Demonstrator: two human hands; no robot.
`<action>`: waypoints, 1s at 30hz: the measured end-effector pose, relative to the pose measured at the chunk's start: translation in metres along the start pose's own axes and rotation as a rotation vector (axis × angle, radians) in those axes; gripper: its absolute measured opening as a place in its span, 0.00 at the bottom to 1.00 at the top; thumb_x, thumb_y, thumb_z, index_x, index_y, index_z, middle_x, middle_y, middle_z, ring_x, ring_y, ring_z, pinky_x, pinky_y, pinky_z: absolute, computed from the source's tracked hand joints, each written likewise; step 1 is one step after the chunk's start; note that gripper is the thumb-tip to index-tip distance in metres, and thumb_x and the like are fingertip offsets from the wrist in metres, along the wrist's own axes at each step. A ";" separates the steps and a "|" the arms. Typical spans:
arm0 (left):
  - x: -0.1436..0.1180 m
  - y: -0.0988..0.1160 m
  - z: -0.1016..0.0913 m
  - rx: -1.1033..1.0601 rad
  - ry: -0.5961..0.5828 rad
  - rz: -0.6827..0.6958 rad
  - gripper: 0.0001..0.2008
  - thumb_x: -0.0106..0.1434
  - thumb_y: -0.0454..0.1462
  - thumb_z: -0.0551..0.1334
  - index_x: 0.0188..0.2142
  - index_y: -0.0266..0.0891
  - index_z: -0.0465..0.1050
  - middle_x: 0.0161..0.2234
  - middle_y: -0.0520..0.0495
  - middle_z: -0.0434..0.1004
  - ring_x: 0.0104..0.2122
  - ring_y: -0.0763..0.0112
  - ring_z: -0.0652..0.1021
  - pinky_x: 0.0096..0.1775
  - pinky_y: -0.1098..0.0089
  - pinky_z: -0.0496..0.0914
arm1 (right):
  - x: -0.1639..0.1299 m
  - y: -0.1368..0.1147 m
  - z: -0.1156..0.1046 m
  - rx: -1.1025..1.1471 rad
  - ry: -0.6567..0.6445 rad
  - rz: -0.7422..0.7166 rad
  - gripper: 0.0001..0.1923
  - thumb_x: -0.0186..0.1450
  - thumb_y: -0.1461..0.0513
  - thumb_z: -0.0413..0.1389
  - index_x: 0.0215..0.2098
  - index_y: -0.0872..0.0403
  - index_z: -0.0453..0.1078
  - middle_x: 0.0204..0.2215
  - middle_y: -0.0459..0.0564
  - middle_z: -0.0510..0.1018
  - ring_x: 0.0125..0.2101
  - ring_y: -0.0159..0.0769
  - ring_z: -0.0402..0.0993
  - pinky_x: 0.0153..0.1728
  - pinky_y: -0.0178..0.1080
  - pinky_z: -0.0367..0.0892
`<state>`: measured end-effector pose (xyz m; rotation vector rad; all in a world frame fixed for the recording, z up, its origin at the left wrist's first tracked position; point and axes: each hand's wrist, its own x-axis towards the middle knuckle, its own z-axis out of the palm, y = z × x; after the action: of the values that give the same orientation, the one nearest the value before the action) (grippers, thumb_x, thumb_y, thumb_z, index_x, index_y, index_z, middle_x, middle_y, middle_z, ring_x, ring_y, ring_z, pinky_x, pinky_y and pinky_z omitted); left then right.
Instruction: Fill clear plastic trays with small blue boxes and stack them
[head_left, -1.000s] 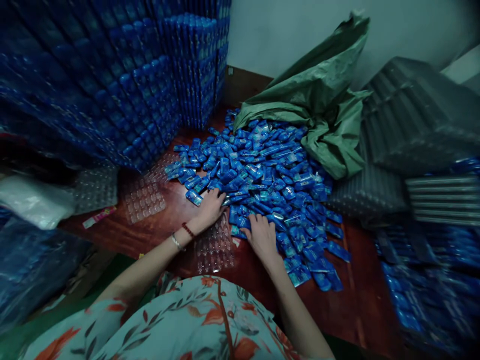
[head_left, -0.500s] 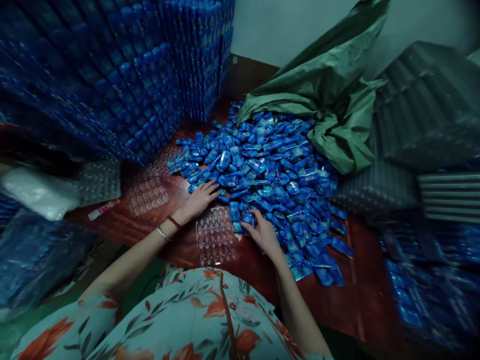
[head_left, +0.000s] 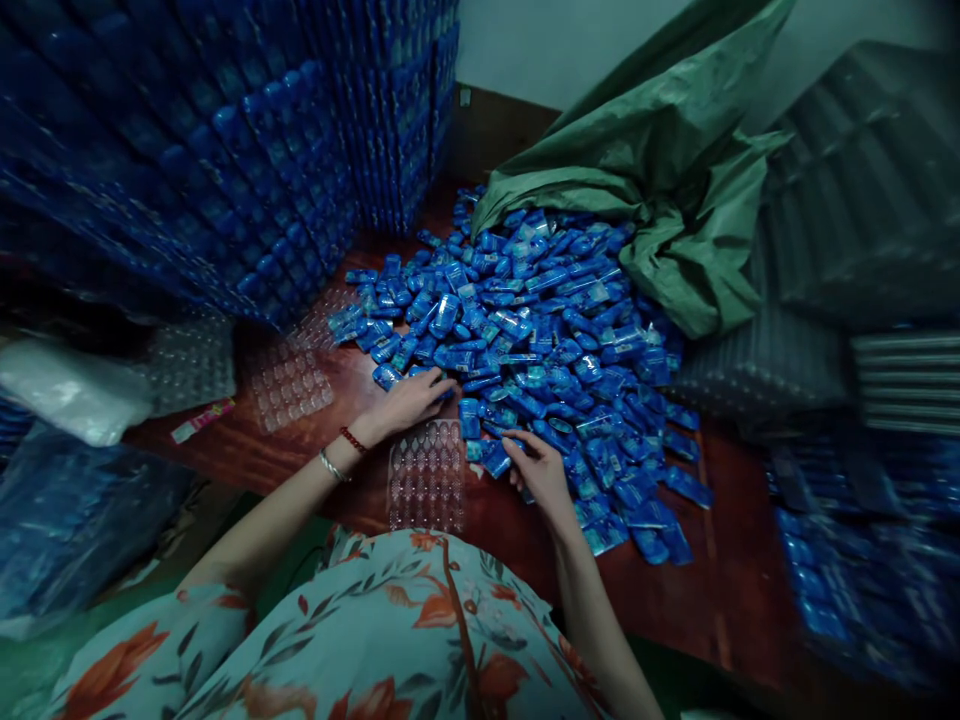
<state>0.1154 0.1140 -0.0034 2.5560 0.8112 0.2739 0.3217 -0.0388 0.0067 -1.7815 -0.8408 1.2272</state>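
A small blue packet (head_left: 496, 458) is pinched between the thumb and fingertips of the right hand (head_left: 541, 474), at the near edge of the heap of blue packets (head_left: 540, 340) that is spread over the red-brown table (head_left: 720, 590). The packet sticks out to the left of the fingers, just right of the clear blister tray (head_left: 426, 474), which lies flat on the table at the near left foot of the heap. The left hand (head_left: 409, 400) is laid flat on the table beyond the tray, its fingers stretched out and loose, the fingertips touching the nearest packets at the heap's left edge; nothing is seen gripped in it. A red bead bracelet (head_left: 352, 440) and a metal bangle (head_left: 331, 466) are worn on the left wrist. Further left of the heap, more clear trays (head_left: 291, 385) are spread on the table, and behind them filled blue trays are stacked in a tall wall (head_left: 225, 150). At the far right of the heap a crumpled green sack (head_left: 660, 180) lies open, with packets spilled from under it. To the right of the sack, stacks of empty trays (head_left: 862, 220) are piled.
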 end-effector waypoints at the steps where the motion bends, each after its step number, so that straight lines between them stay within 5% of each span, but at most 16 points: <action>1: -0.005 -0.002 -0.003 -0.115 0.081 -0.052 0.16 0.64 0.35 0.53 0.52 0.38 0.64 0.45 0.42 0.68 0.42 0.64 0.72 0.44 0.65 0.68 | -0.002 0.000 -0.004 0.070 -0.021 0.027 0.22 0.55 0.50 0.59 0.40 0.56 0.71 0.10 0.38 0.66 0.11 0.27 0.60 0.13 0.30 0.55; 5: -0.034 0.000 -0.009 -0.709 0.410 -0.334 0.18 0.63 0.41 0.58 0.50 0.38 0.64 0.41 0.46 0.72 0.34 0.70 0.75 0.38 0.68 0.71 | -0.008 0.003 -0.009 0.255 -0.180 0.082 0.27 0.47 0.54 0.66 0.43 0.53 0.68 0.24 0.44 0.77 0.20 0.33 0.74 0.21 0.34 0.68; 10: -0.071 0.008 0.000 -1.167 0.445 -0.572 0.28 0.56 0.44 0.64 0.54 0.37 0.63 0.37 0.47 0.74 0.27 0.73 0.76 0.34 0.69 0.72 | -0.006 0.015 0.004 0.003 -0.118 -0.014 0.22 0.52 0.50 0.62 0.40 0.53 0.70 0.20 0.42 0.73 0.20 0.35 0.73 0.22 0.36 0.68; 14: -0.087 0.008 0.005 -1.047 0.459 -0.635 0.25 0.55 0.46 0.65 0.49 0.35 0.69 0.38 0.45 0.76 0.33 0.69 0.76 0.38 0.68 0.71 | -0.008 0.007 0.010 -0.389 0.055 -0.290 0.17 0.58 0.48 0.56 0.35 0.53 0.72 0.20 0.44 0.72 0.21 0.33 0.68 0.24 0.35 0.64; 17: -0.092 0.011 0.006 -0.868 0.509 -0.642 0.21 0.55 0.46 0.64 0.44 0.35 0.72 0.41 0.44 0.76 0.41 0.65 0.75 0.43 0.68 0.69 | -0.010 -0.009 0.016 -0.485 0.110 -0.417 0.17 0.61 0.49 0.53 0.32 0.53 0.71 0.25 0.47 0.73 0.25 0.33 0.68 0.28 0.35 0.63; 22: -0.108 0.026 0.008 -0.645 0.445 -0.630 0.17 0.60 0.44 0.60 0.44 0.36 0.70 0.38 0.46 0.74 0.38 0.68 0.74 0.40 0.69 0.69 | -0.012 -0.021 0.024 -0.354 -0.010 -0.270 0.16 0.61 0.49 0.53 0.37 0.52 0.67 0.18 0.41 0.67 0.18 0.30 0.64 0.21 0.32 0.60; 27: -0.135 0.036 0.018 -0.396 0.232 -0.445 0.17 0.66 0.39 0.51 0.51 0.38 0.68 0.37 0.45 0.70 0.36 0.68 0.73 0.42 0.67 0.70 | -0.031 -0.001 0.023 -0.196 -0.409 0.073 0.18 0.61 0.48 0.51 0.42 0.52 0.66 0.13 0.37 0.65 0.11 0.29 0.61 0.13 0.31 0.56; 30: -0.147 0.035 0.025 -0.326 0.196 -0.492 0.18 0.67 0.39 0.49 0.52 0.38 0.67 0.38 0.43 0.71 0.36 0.67 0.74 0.42 0.65 0.70 | -0.037 0.008 0.031 -0.392 -0.369 -0.008 0.17 0.63 0.51 0.49 0.43 0.52 0.68 0.15 0.41 0.71 0.16 0.34 0.69 0.19 0.34 0.63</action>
<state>0.0216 -0.0066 -0.0171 1.9760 1.3146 0.4581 0.2812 -0.0672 0.0084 -1.8725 -1.3766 1.4898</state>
